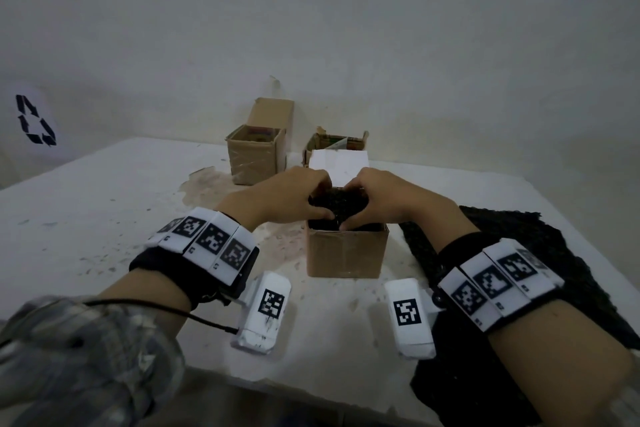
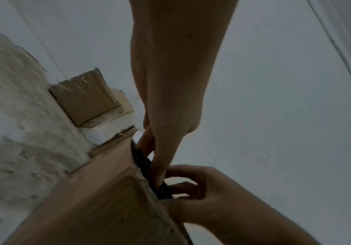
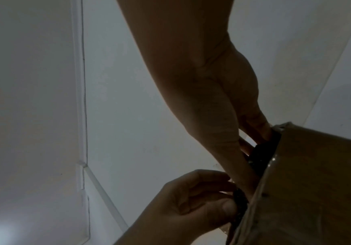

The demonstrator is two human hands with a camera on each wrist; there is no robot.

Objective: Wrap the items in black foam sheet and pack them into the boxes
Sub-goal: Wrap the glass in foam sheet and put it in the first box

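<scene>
A small open cardboard box (image 1: pixel 346 253) stands at the table's centre. A bundle wrapped in black foam (image 1: pixel 337 206) sticks out of its top, part way inside. My left hand (image 1: pixel 317 199) grips the bundle's left side, fingers over the top and thumb at the front. My right hand (image 1: pixel 358 206) grips the right side the same way. In the left wrist view my left hand (image 2: pixel 151 162) presses the foam (image 2: pixel 141 159) against the box rim (image 2: pixel 132 165). The right wrist view shows my right hand (image 3: pixel 252 157) on the foam (image 3: pixel 260 154) at the box (image 3: pixel 306 182). What the foam wraps is hidden.
A spare black foam sheet (image 1: pixel 519 253) lies on the table to the right, under my right forearm. Two more open cardboard boxes (image 1: pixel 256 156) (image 1: pixel 337 144) stand at the back near the wall, with a white box (image 1: pixel 339 163) in front of the right one.
</scene>
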